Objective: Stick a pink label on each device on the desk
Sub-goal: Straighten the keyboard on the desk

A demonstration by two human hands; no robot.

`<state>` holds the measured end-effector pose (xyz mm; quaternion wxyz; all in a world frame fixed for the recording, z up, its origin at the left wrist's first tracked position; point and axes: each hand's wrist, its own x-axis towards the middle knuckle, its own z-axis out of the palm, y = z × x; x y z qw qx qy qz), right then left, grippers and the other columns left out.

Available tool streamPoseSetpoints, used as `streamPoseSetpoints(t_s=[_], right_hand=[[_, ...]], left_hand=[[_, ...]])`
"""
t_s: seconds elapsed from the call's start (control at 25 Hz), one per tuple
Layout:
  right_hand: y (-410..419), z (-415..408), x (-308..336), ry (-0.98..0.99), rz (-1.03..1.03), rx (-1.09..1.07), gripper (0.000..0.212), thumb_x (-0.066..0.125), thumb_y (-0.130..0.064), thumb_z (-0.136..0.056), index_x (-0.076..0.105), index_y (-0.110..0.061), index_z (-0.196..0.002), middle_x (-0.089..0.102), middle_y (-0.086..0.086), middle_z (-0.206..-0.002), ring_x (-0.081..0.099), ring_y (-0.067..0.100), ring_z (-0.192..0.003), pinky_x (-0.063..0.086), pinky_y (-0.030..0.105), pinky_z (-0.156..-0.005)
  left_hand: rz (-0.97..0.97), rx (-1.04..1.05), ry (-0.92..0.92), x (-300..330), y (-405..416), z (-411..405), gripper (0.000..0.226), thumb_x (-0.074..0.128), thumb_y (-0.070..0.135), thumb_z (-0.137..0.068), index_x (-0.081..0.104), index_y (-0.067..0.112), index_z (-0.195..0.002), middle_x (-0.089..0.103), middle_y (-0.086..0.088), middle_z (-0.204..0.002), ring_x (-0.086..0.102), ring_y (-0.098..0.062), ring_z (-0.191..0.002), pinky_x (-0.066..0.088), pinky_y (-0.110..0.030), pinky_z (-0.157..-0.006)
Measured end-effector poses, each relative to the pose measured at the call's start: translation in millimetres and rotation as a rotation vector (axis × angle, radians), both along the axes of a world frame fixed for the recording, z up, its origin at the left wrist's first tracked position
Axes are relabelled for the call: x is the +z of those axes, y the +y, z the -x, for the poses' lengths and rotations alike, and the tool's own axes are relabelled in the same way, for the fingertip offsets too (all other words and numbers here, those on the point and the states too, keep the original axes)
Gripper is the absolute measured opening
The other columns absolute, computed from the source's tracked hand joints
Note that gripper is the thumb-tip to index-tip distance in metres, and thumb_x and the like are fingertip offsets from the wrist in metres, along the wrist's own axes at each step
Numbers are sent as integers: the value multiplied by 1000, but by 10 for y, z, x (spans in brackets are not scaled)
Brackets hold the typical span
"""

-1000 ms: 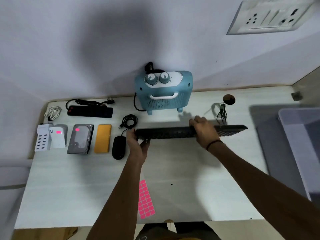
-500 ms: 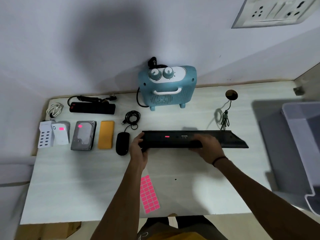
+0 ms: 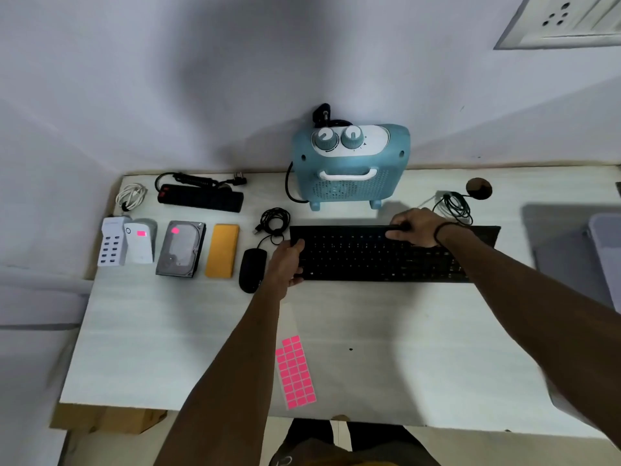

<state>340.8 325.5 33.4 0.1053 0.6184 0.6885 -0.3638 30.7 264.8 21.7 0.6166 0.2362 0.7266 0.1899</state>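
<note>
Black keyboard (image 3: pixel 386 253) lies flat on the white worktop (image 3: pixel 168 348), keys facing up, in front of the blue fan heater (image 3: pixel 349 166). The left hand (image 3: pixel 285 264) grips its left end, thumb on top and fingers curled under the edge. The right hand (image 3: pixel 413 227) holds the far edge near the middle, fingers bent over it. The sheet of pink labels (image 3: pixel 295 371) lies near the front edge of the worktop, just right of the left forearm. One pink label sits on the white adapter (image 3: pixel 139 243) and one on the hard drive (image 3: pixel 181 248). The writing on the keys is too small to read. The yellow power bank (image 3: pixel 222 250) and black mouse (image 3: pixel 251 269) show no label.
</note>
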Motion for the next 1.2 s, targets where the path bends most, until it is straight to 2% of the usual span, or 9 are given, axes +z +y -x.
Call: streamPoseSetpoints(t_s=[0.16,0.28,0.56,0.68,0.8,0.88,1.0,1.08,1.2], right_hand=[[58,105,-239,-107,15,47,39,50,-51,-97,62,-19,-115,63,9,-116,58,31,-110,43,32,-88],[-11,217,-330,-112,-6,84,39,54,-42,-98,61,-14,-124,59,11,-127,55,32,-117,42,31,-89],[-193,380,-366,-146,-62,39,49,62,-48,-91,61,-16,-127,53,15,-130,51,35,-122,47,45,-99],[-475,734,-205,-175,-265,15,52,63,-48,-89,57,-18,-131,53,11,-133,48,32,-123,47,47,-98],[-882,1269,-111,-66,-317,-99,39,65,-44,-87,63,-22,-119,58,7,-123,52,30,-117,47,44,-94],[-1217,1658,-115,55,-228,-113,33,64,-41,-89,65,-23,-117,60,6,-120,55,28,-115,49,41,-93],[-1732,2099,-186,226,69,-270,41,60,-38,-94,59,-16,-129,62,8,-126,57,26,-119,48,35,-99],[-2031,2288,-285,214,185,-426,52,57,-39,-96,50,-12,-139,59,12,-134,55,27,-125,45,35,-104],[-2343,2479,-416,141,366,-591,62,55,-39,-97,36,-8,-148,52,15,-143,51,31,-130,43,34,-105]], left_hand=[[95,-7,-36,-69,121,30,33,53,41,-102,57,24,-130,61,1,-115,58,-21,-95,54,-39,-83],[165,24,-43,-162,117,55,38,59,42,-100,63,15,-127,63,-3,-113,58,-21,-93,53,-36,-78],[184,27,-105,-233,-2,96,42,56,42,-100,56,21,-136,57,-4,-137,61,-25,-109,57,-40,-78],[50,-35,5,-145,-103,81,46,55,39,-101,47,30,-145,59,-2,-127,62,-23,-106,58,-43,-83],[-223,-142,213,-159,-346,124,37,58,33,-99,57,27,-136,67,-6,-120,68,-25,-101,59,-46,-87],[-279,-187,269,-161,-618,212,29,60,26,-99,65,20,-127,71,-8,-118,69,-28,-103,58,-45,-89],[-291,-134,423,-163,-1143,404,22,59,19,-99,71,13,-117,75,-10,-113,69,-26,-104,49,-31,-91],[-255,-53,521,-195,-1538,488,23,58,16,-99,70,9,-118,74,-12,-114,68,-29,-108,46,-30,-91],[-104,-80,472,-301,-2022,530,37,58,15,-98,62,9,-134,68,-14,-129,63,-29,-120,46,-32,-101]])
